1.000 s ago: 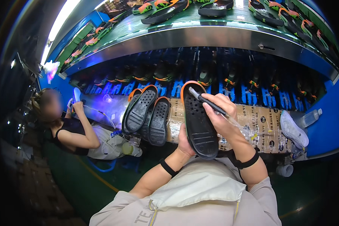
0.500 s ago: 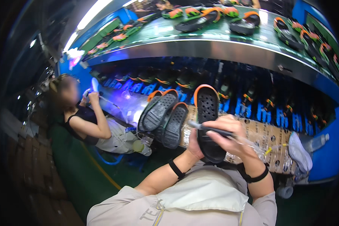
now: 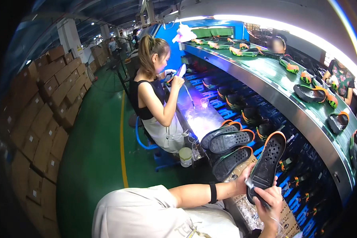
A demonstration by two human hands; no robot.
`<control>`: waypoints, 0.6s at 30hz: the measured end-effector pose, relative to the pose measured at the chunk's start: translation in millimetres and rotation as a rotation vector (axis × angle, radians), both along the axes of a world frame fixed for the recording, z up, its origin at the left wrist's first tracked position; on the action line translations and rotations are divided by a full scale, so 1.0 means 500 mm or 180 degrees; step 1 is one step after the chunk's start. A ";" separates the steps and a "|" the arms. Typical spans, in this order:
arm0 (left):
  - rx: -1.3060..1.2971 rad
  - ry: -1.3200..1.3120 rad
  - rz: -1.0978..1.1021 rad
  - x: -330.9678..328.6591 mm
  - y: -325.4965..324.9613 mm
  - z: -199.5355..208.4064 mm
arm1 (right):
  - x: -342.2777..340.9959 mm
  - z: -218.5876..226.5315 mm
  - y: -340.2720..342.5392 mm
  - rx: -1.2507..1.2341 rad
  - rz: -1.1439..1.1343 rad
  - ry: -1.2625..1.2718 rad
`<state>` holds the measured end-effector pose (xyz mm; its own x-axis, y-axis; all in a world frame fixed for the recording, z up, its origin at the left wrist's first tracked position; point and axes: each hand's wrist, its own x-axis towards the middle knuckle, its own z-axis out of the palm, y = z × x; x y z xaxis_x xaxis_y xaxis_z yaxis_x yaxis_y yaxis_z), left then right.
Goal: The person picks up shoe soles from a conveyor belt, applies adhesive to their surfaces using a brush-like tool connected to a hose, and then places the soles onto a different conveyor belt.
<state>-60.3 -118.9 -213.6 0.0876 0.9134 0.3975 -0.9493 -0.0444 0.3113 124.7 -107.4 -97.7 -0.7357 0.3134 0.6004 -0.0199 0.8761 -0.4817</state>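
A black shoe sole (image 3: 268,160) with a perforated forepart and an orange toe rim is tilted up to the right in front of me. My left hand (image 3: 244,181) grips its edge near the heel. At the heel, my right hand (image 3: 274,197) is closed around a dark-handled, pen-like tool (image 3: 249,183) with a pale tip and a thin clear tube; the tip is close to the sole, and contact cannot be made out. Several similar black soles (image 3: 231,142) with orange rims lie piled just left of the held one.
Cardboard (image 3: 242,208) under clear wrap covers the work surface below my hands. A conveyor (image 3: 261,67) carrying shoe parts runs above a lower row of them. To the left sits a co-worker (image 3: 152,91) holding a pale sole, beside a white tub (image 3: 185,156). Stacked cartons (image 3: 39,139) line the aisle.
My view has swung left, so the aisle and cartons show and my hands appear farther right. Both hands keep hold of the sole and the tool.
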 end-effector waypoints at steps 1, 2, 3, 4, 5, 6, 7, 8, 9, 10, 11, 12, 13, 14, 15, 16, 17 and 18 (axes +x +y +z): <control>-0.0423 -0.0404 -0.0280 -0.009 0.010 -0.003 | 0.005 0.004 0.003 -0.0395 0.0042 0.0125; -0.0319 -0.0325 -0.0256 -0.011 0.008 0.009 | 0.010 0.003 0.003 -0.0804 0.0055 0.0252; -0.0224 -0.0251 -0.0221 -0.012 0.003 0.028 | 0.005 -0.010 0.004 -0.0869 -0.0371 0.0403; -0.0127 -0.0177 -0.0190 -0.014 0.000 0.040 | -0.004 -0.015 0.001 -0.0513 -0.0858 0.0303; -0.0343 -0.0176 -0.0147 -0.017 0.005 0.047 | -0.006 -0.008 -0.005 -0.0199 -0.0593 0.0189; -0.0263 -0.0240 -0.0198 -0.018 0.006 0.053 | -0.004 0.001 -0.010 0.0115 -0.0330 0.0076; -0.0196 -0.0259 -0.0238 -0.025 0.011 0.060 | 0.001 0.007 -0.011 0.0164 -0.0113 0.0018; -0.0149 -0.0292 -0.0276 -0.031 0.013 0.068 | 0.006 0.038 -0.011 0.0000 0.0342 0.0001; -0.0556 -0.0306 -0.0192 -0.024 0.004 0.090 | 0.026 0.034 -0.003 -0.0280 0.0408 -0.0037; -0.0367 -0.0165 -0.0150 -0.032 0.007 0.103 | 0.041 0.032 -0.002 -0.0489 0.0291 0.0076; -0.0193 -0.0059 -0.0163 -0.036 0.018 0.106 | 0.055 0.026 -0.001 -0.0703 0.0171 0.0206; -0.0084 -0.0018 -0.0224 -0.021 0.024 0.103 | 0.045 0.006 -0.005 -0.0368 -0.0427 0.0396; -0.0067 0.0058 -0.0197 -0.036 0.032 0.102 | 0.034 0.014 -0.002 -0.0050 -0.0507 0.0103; -0.0103 0.0125 -0.0185 -0.049 0.029 0.102 | 0.032 0.025 -0.007 -0.0080 -0.0222 -0.0235; -0.0308 0.0152 -0.0080 -0.053 0.017 0.107 | 0.037 0.027 -0.004 -0.0125 0.0247 -0.0360; -0.0486 0.0225 0.0007 -0.054 0.005 0.113 | 0.043 0.049 -0.001 -0.0104 0.0661 -0.0421; -0.0549 0.0285 -0.0025 -0.055 -0.007 0.118 | 0.051 0.050 -0.004 -0.0457 0.0937 -0.0370; -0.0585 0.0400 -0.0004 -0.055 -0.013 0.122 | 0.062 0.045 -0.009 -0.0669 0.0871 -0.0159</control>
<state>-88.0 -125.6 -152.7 0.1271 0.9693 0.2103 -0.9025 0.0250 0.4299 155.6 -112.1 -75.2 -0.8365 0.2135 0.5047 -0.2120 0.7232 -0.6573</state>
